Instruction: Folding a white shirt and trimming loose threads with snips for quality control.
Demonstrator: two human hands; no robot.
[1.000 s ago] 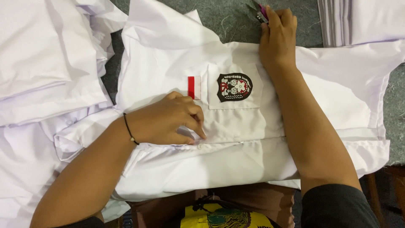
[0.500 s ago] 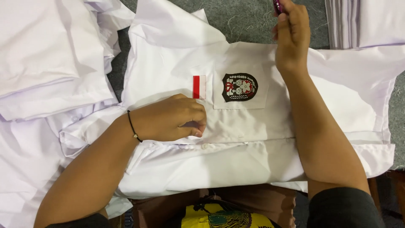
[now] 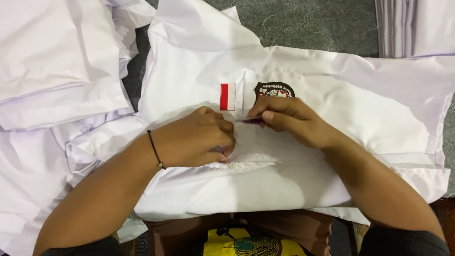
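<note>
A white shirt [image 3: 360,109] lies spread across the work surface, with a red-and-white flag patch [image 3: 228,96] and a dark round emblem [image 3: 275,89] on its chest pocket. My left hand [image 3: 196,137], a thin black band on its wrist, pinches the shirt's front edge just above a white button [image 3: 232,165]. My right hand [image 3: 291,118] rests on the pocket below the emblem. It holds a small thin dark tool [image 3: 251,120] whose tip points left toward my left hand. What kind of tool it is I cannot tell.
A heap of white shirts [image 3: 52,80] fills the left side. A neat folded stack of white cloth [image 3: 412,26] sits at the top right. Grey felt-like surface [image 3: 303,21] shows at the top. A yellow printed garment [image 3: 246,244] is at the bottom middle.
My right hand came back from the far top edge, where it reached toward small tools, down onto the pocket, now holding a thin dark tool. My left hand stayed on the shirt front.
</note>
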